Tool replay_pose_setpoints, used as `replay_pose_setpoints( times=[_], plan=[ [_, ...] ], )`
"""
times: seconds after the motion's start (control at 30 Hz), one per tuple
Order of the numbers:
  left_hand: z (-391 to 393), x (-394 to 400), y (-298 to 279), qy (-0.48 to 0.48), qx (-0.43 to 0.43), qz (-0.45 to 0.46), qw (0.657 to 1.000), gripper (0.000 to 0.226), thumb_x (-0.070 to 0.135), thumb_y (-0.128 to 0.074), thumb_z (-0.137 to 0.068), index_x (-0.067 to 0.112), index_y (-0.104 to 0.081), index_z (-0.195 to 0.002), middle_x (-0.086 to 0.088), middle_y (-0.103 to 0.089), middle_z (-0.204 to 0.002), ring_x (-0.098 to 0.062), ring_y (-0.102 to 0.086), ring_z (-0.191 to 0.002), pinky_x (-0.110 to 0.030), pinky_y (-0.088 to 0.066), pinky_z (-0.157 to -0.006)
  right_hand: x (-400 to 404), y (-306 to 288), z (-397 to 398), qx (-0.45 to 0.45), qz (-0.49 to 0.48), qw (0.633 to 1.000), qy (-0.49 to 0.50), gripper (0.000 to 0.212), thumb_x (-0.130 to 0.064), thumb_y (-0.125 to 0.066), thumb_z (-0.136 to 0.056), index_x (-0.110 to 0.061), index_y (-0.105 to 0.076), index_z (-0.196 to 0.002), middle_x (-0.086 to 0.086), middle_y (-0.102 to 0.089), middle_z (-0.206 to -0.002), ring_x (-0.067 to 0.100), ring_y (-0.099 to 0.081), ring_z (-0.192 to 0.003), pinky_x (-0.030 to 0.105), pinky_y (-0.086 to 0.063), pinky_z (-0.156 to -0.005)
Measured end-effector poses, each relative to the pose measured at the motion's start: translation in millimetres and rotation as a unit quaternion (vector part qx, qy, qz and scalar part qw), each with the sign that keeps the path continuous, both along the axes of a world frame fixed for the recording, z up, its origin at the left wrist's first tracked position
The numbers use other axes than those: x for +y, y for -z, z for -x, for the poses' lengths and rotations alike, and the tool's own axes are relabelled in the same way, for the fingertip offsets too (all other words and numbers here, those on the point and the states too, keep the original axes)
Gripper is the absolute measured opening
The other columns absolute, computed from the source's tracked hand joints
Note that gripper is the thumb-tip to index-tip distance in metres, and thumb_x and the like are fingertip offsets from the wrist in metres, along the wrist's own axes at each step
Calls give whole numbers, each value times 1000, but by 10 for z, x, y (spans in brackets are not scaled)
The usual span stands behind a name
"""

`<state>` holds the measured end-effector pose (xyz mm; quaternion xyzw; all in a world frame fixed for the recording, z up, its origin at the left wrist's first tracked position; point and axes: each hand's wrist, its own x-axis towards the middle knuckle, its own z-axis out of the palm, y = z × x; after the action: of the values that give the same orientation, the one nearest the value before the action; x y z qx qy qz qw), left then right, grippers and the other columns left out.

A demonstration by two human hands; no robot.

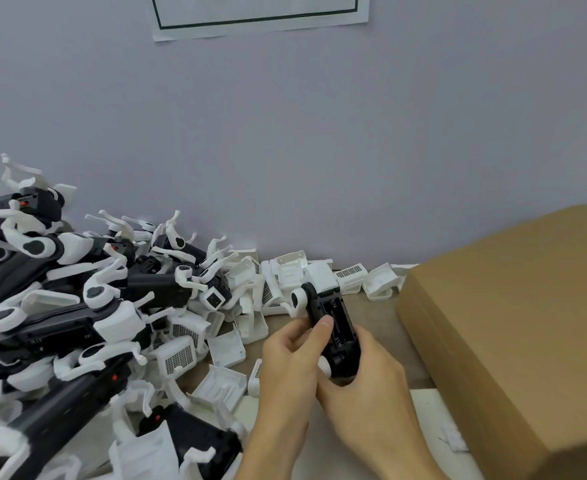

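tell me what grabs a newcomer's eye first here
The big heap of black-and-white devices fills the left side. At centre, the left hand and right hand grip one black device with its compartment open. A brown cardboard box sits at right.

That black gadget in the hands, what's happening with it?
A person holds one black-and-white gadget in both hands above the table. The left hand presses its thumb by the open compartment, and the right hand grips the lower end. A big pile of similar gadgets lies to the left, loose white covers are scattered nearby, and a cardboard box sits on the right.
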<state>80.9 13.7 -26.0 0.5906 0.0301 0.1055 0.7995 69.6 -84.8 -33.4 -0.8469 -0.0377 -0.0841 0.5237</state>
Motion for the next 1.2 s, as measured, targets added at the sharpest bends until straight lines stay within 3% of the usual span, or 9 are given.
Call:
replay_pose_setpoints(
  times=[0.17,0.37,0.47,0.63,0.77,0.9,1.0,1.13,1.2],
  plan=[
    [10,-27,-5,3,-5,-13,1000,9,13,-71,-91,11,-78,-96,-5,-79,-92,-15,-75,-90,-17,-55,-70,2,-19,-9,9,-15,1000,4,43,-57,-58,-58,-38,-60,-97,-13,-69,-89,2,-64,-83,29,-55,-72],
    [12,-30,-16,-3,-12,-21,1000,12,16,-70,-92,11,-78,-99,-5,-79,-94,-17,-75,-92,-33,-60,-82,-41,-85,29,-49,15,999,13,45,-65,-54,-59,-47,-62,-99,-29,-68,-80,-1,-65,-76,24,-53,-66],
    [10,-31,-11,-5,-32,-28,999,11,14,-68,-94,11,-77,-99,-5,-79,-96,-17,-75,-94,-28,-59,-78,-51,-80,21,-51,19,998,7,47,-65,-54,-59,-48,-61,-102,-27,-69,-81,-3,-65,-78,21,-52,-65],
    [9,-43,-9,-25,-47,-60,997,17,3,-62,-96,13,-75,-99,0,-79,-92,-9,-75,-87,-16,-54,-71,-97,-42,-21,-26,-41,997,-54,41,-31,-77,-73,-50,-59,-106,-31,-71,-93,-11,-66,-88,7,-47,-70],
    [0,-40,2,-37,-46,-74,996,22,2,-59,-97,17,-74,-103,-2,-79,-95,-19,-75,-93,-29,-60,-77,-160,12,-127,11,-102,991,-81,67,-9,-73,-82,-40,-49,-136,-23,-67,-117,-5,-58,-118,14,-47,-93],
    [8,-62,31,-8,-63,-143,988,25,3,-62,-94,22,-75,-101,0,-79,-95,-20,-75,-93,-51,-59,-86,-189,6,-146,-21,-192,981,-27,63,-11,-67,-89,-31,-43,-143,-19,-57,-131,2,-51,-129,22,-45,-100],
    [38,-110,33,23,-90,-240,966,31,5,-55,-86,29,-75,-91,7,-77,-86,-12,-73,-83,-35,-60,-75,-187,-48,-144,-25,-258,966,-4,75,-20,-82,-79,-29,-44,-143,-13,-63,-127,7,-59,-120,41,-51,-102],
    [63,-145,46,45,-101,-312,944,45,-9,-52,-80,27,-76,-94,18,-75,-79,0,-69,-74,-11,-52,-63,-188,-79,-173,-27,-279,958,67,74,-29,-92,-61,-30,-54,-125,-11,-69,-101,-1,-70,-85,22,-60,-70],
    [72,-144,32,50,-107,-327,938,47,-10,-52,-78,27,-76,-95,20,-74,-78,3,-66,-70,-9,-49,-61,-197,-66,-182,-33,-267,958,94,62,-36,-90,-60,-30,-62,-115,-12,-72,-91,4,-71,-82,33,-62,-75]
  ],
)
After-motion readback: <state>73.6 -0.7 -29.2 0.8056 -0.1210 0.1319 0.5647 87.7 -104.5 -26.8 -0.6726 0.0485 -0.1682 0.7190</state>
